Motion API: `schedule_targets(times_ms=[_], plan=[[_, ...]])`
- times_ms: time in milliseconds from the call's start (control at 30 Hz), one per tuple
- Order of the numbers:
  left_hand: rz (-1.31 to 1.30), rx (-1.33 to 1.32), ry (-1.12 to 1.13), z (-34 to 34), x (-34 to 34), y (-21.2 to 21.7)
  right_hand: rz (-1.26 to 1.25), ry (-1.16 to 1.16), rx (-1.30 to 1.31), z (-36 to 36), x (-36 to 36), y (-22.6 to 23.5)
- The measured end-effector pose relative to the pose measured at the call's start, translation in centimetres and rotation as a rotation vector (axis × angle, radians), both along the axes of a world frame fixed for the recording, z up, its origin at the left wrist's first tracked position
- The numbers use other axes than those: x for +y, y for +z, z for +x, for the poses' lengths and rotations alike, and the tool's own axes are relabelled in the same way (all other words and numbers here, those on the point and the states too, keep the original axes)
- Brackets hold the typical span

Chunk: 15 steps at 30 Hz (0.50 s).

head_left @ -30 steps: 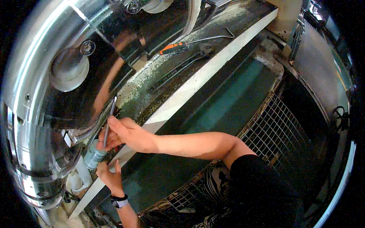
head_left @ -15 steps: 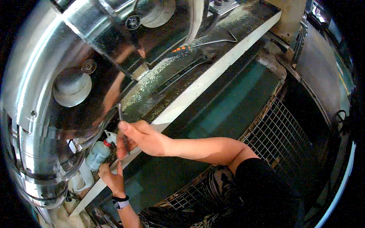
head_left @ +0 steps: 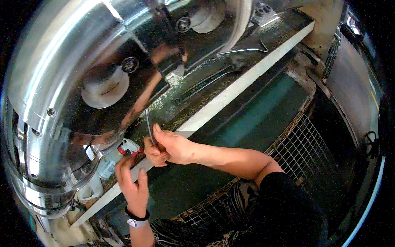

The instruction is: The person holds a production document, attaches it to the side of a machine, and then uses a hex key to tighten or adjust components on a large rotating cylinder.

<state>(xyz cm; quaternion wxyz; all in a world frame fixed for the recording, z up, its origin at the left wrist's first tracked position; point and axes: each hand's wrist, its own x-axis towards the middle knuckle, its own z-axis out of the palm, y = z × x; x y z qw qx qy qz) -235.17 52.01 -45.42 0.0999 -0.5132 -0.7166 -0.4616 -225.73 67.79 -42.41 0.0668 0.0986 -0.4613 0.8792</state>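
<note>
My right hand [head_left: 168, 147] is closed around a slim metal rod [head_left: 149, 123], whose kind I cannot make out. The rod's upper end sticks up past my thumb, close to the lower rim of a large polished metal machine ring [head_left: 70, 103]. Just left of it, my left hand [head_left: 133, 185] is raised with its fingers apart and nothing visible in it. Behind those fingers stands a spray bottle [head_left: 108, 164] with a red and white trigger head, partly covered by the hand and the ring.
An adjustable wrench [head_left: 205, 84] and a bent metal rod [head_left: 242, 51] lie on the dusty dark ledge with a white front edge [head_left: 230, 96]. A white jug [head_left: 94, 187] stands at the ledge's left end. A wire grid [head_left: 298, 144] lies lower right.
My left hand has come away from beside the rod, moved up and opened. The right hand has shifted right in view with the rod. The view has turned, hiding the bent rod's orange handle.
</note>
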Motion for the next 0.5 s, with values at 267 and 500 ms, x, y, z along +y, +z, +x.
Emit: schedule_targets(times_ms=[267,500], plan=[[-0.001,-0.399,-0.268,4.2,6.4,7.7,0.306,-0.265,-0.014,0.2,-0.4,-3.4],[0.244,-0.436,-0.119,4.1,5.9,4.7,0.689,-0.24,-0.16,1.4,-1.8,1.5]])
